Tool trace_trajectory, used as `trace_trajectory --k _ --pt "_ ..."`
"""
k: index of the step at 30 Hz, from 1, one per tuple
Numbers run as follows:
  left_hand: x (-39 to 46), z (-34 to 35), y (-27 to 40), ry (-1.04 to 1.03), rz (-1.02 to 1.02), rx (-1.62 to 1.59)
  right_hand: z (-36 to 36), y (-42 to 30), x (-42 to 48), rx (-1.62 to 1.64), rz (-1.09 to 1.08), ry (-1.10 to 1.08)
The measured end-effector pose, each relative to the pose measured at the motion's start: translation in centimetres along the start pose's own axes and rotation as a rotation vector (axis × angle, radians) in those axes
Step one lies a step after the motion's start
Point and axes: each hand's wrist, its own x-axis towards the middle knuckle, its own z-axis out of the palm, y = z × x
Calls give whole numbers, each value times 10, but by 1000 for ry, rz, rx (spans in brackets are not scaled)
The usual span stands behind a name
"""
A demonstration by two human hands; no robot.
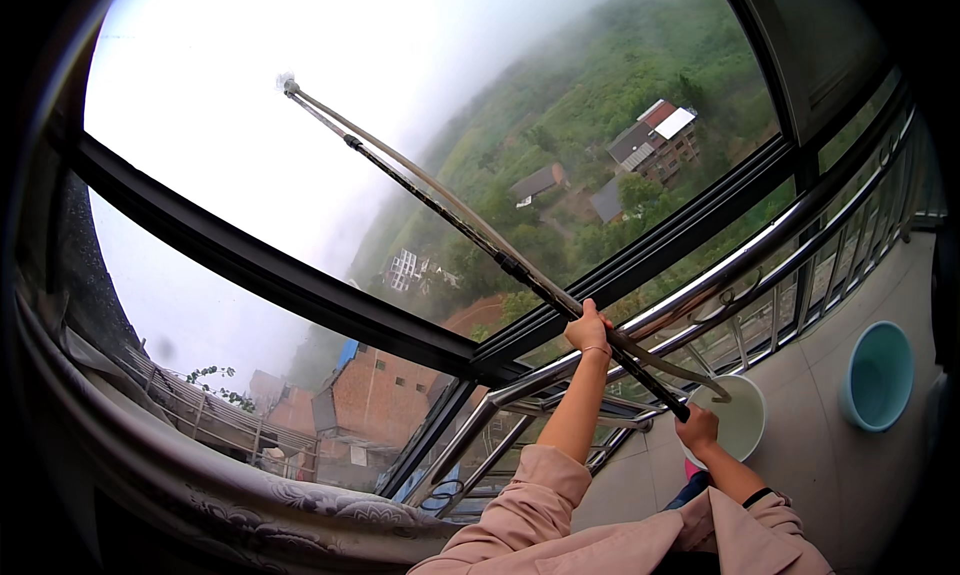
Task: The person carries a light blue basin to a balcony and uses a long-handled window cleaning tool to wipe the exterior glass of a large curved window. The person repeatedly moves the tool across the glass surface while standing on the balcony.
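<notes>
My left hand (589, 331) grips a long dark telescopic pole (450, 217) together with a pale tube or hose (660, 362) running alongside it. Lower down, my right hand (697, 428) is closed around the pole's bottom end. The pole slants up and left across a large window. At its far tip is a small pale head (289, 85), partly washed out against the bright sky; whether it touches glass cannot be told. The tube's bent lower end hangs over a white bucket (763, 417) beside my right hand.
A chrome railing (675, 305) curves between me and the dark window frame (262, 271). On the tiled floor (817, 432) stands a light blue bucket (877, 380). Patterned fabric (337, 504) lies along the lower left. Outside are brick buildings (382, 395) and a misty green hillside (570, 117).
</notes>
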Motion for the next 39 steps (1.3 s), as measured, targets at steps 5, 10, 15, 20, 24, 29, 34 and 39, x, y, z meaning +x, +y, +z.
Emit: trace_trajectory --k 5,10,15,20,24,29,34,39 --pt "-2 0 1 -7 -3 -5 0 0 0 -9 7 -12" --pt "-4 0 4 5 -1 11 -3 -2 0 -3 4 -17" --pt "-2 0 2 7 -7 13 0 0 0 -25 -2 -7" --pt "-2 0 1 11 -4 14 -3 -1 0 -21 -1 -8" --pt "-4 0 2 16 -3 34 -2 0 0 -19 -8 -9" --pt "-1 -1 0 19 9 24 -3 -1 0 -19 -13 -15" --pt "0 3 1 4 12 -9 -1 1 2 -22 -7 -5" --pt "2 5 -1 -4 3 -50 -5 0 4 11 2 -21"
